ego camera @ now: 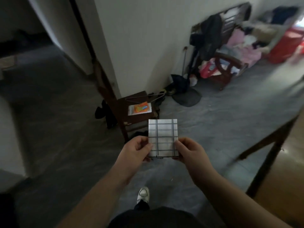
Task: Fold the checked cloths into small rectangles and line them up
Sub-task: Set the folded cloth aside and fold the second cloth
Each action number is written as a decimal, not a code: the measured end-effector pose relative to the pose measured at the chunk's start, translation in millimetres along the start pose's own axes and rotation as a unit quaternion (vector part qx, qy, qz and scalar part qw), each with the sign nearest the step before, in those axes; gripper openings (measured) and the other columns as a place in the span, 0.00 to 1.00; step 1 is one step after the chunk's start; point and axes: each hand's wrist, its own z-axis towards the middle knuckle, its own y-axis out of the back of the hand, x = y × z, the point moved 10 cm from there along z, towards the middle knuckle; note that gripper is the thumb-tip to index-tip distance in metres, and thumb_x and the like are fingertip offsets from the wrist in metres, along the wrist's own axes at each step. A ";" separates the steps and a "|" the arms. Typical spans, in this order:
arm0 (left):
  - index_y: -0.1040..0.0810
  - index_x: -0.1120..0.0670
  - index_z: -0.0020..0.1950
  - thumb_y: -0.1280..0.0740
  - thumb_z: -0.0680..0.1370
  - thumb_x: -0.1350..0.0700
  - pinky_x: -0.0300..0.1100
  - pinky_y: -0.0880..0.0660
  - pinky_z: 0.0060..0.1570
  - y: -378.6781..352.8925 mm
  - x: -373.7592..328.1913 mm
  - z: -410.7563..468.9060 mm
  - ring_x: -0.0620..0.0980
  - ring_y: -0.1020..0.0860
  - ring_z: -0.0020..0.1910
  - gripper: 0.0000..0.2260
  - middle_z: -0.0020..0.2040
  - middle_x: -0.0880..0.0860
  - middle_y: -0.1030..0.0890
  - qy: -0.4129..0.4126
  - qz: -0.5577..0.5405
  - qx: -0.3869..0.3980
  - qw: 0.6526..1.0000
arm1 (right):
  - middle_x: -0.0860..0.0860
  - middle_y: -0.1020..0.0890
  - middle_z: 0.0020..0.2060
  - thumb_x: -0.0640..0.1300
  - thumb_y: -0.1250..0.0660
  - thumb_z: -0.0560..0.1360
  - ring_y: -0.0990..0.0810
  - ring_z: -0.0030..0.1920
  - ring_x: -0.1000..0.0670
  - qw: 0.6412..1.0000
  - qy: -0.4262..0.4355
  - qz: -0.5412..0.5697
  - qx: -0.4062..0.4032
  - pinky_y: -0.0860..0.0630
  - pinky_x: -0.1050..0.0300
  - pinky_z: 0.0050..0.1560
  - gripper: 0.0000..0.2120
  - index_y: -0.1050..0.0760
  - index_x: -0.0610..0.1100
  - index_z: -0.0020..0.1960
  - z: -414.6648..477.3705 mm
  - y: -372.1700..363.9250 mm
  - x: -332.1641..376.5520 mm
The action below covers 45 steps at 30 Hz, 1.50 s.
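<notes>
The checked cloth (162, 137) looks like thin, smooth matt woven fabric, the floor (222, 122) rough matt grey concrete, the small chair (131, 112) dark worn wood, and the packet (140, 108) on it glossy orange plastic.

The left hand (135, 149) and right hand (189, 150) are bare, as are both forearms (105, 186). Dark trousers (153, 216) and a white sneaker (143, 194) show below.

Cloth (162, 137): white, dark grey check lines. Packet (141, 108): orange. Stool (130, 111): dark brown. Floor (213, 120): grey. Shoe (143, 194): white.
</notes>
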 end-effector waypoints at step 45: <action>0.19 0.55 0.53 0.30 0.80 0.58 0.33 0.26 0.33 -816.3 -70.4 225.6 0.41 0.18 0.35 0.03 0.43 0.50 0.15 -0.065 0.397 0.659 0.635 | 0.47 0.14 0.51 0.44 0.37 0.83 0.15 0.53 0.46 0.633 -0.102 0.404 -0.652 0.19 0.48 0.55 0.07 0.20 0.48 0.57 68.3 575.8 -87.2</action>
